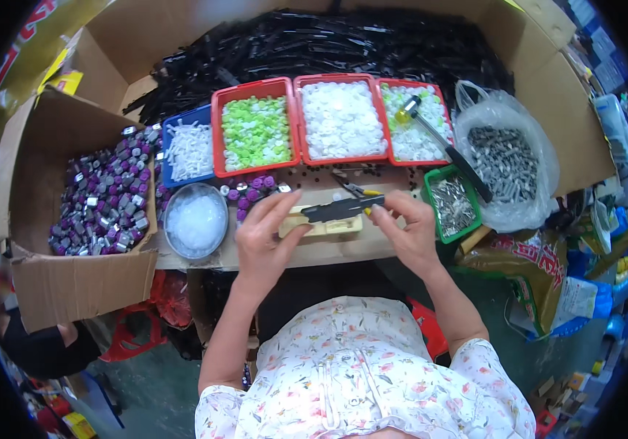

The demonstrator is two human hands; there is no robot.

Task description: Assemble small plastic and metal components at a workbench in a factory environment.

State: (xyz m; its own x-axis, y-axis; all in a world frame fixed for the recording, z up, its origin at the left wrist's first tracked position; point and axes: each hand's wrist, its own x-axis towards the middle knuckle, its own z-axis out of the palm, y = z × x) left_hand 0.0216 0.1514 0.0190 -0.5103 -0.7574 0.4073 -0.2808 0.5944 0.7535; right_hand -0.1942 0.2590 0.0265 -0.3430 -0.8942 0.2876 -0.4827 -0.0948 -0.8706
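Observation:
My left hand and my right hand hold a long black strip level between them, one at each end. It lies just over a pale yellow block on the wooden work board. The left fingers pinch the strip's left end; the right fingers grip its right end, where a bit of yellow shows. Small pliers with yellow handles lie just behind the strip.
Behind stand red trays of green caps, white caps and mixed caps, a blue tray, a round tub, a green tray, a bag of metal parts. Purple pieces fill a carton at left.

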